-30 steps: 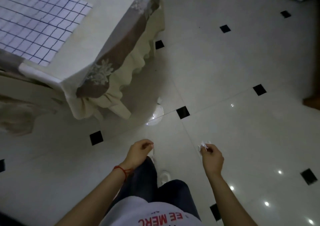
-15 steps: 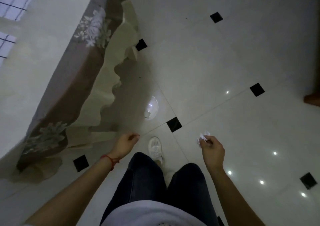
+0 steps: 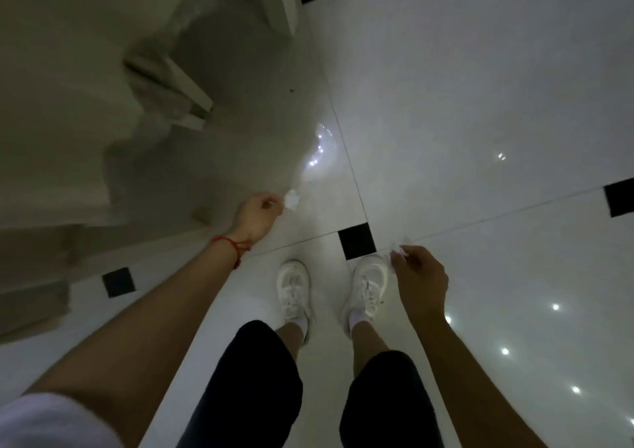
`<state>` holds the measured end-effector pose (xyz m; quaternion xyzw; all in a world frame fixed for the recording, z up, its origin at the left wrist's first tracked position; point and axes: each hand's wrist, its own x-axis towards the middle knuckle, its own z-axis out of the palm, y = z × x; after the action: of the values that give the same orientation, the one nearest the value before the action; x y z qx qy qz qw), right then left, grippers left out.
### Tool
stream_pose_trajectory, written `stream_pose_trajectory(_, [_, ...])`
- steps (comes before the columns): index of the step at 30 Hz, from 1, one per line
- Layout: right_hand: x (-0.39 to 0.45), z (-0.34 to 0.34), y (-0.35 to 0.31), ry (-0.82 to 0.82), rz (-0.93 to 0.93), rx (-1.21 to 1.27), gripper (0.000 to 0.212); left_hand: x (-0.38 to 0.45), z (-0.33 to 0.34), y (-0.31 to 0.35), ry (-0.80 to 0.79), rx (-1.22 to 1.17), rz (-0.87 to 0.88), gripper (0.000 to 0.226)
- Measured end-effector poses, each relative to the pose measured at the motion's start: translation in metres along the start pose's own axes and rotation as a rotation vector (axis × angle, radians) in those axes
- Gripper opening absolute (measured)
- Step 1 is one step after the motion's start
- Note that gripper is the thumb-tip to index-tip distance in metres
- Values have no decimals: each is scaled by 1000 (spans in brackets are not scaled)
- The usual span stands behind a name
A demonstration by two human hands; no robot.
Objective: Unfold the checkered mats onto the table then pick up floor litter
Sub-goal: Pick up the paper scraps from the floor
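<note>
The view has swung down and closer to the floor (image 3: 480, 87) over the last second: the checkered mats, spread on the counter a second ago, are out of sight now, and only the pale hanging cloth (image 3: 51, 121) and the counter's legs (image 3: 185, 94) show at the upper left. That suggests the unfolding part is done and the litter step is under way. The left hand (image 3: 255, 216), marked by a red string at the wrist, has travelled forward from beside the knee to reach low over the tile, and its fingertips now pinch a small crumpled white scrap (image 3: 292, 201) where half a second ago it looked empty-fisted; whether the scrap is already lifted off the floor or still touching it cannot be told. The right hand (image 3: 420, 277) has kept its place, curled, with a second white scrap of paper (image 3: 397, 249) pinched at its fingertips just above the right shoe (image 3: 368, 284). The left shoe (image 3: 293, 288) stands beside it, both feet planted near a black tile inset (image 3: 356, 241). Just beyond the left hand lies a clear, glinting piece (image 3: 322, 154) on the floor, perhaps plastic, apart from both hands. So two bits of litter appear to be in hand, and the transparent piece looks like the next thing left to gather.
</note>
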<state>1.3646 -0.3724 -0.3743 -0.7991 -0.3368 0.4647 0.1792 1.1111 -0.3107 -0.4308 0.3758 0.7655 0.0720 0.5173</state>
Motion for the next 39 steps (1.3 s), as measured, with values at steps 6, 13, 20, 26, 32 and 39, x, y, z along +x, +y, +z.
stream_pose_trajectory(6, [115,60,49,-83,-93,-103,4,100,82,-83,0,99,-80,27])
stream_pose_trajectory(13, [203,124,108,-141,-176,-238,8,207,136,-148,140,184,1,45])
stream_pose_trajectory(20, [241,170,128,-178,-236,-316,11,261,162,-187,218,151,21,30])
stream_pose_trajectory(26, [241,176,107,-167,-238,-306,13,249,152,-173,283,-6,59,15])
stream_pose_trajectory(32, [187,145,62,-203,-227,-263,6,178,116,-122,349,-151,119,14])
stream_pose_trajectory(39, [105,85,-19,-242,-264,-178,4,54,57,-57,448,-344,193,13])
